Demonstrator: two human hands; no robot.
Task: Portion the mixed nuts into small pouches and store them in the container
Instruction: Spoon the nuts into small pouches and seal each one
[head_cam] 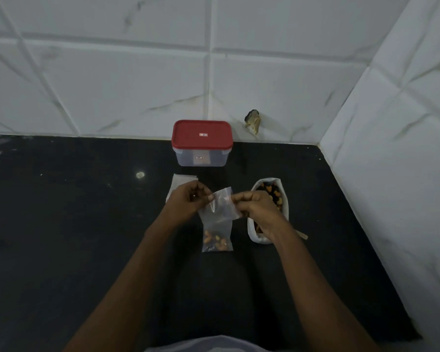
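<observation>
A small clear pouch [217, 224] stands on the black counter with mixed nuts [215, 240] in its bottom. My left hand [188, 200] pinches the pouch's top at the left, and my right hand [258, 212] pinches the folded-over top at the right. A white bag of mixed nuts [273, 191] lies open just behind my right hand. A clear container with a red lid [202, 135] on it sits against the back wall. Spare empty pouches [179, 181] lie flat behind my left hand.
The black counter [87, 224] ends at white tiled walls behind and to the right [391, 174]. A small wooden stick end [303, 235] pokes out beside the nut bag. A dark chipped mark [252, 121] is on the back wall.
</observation>
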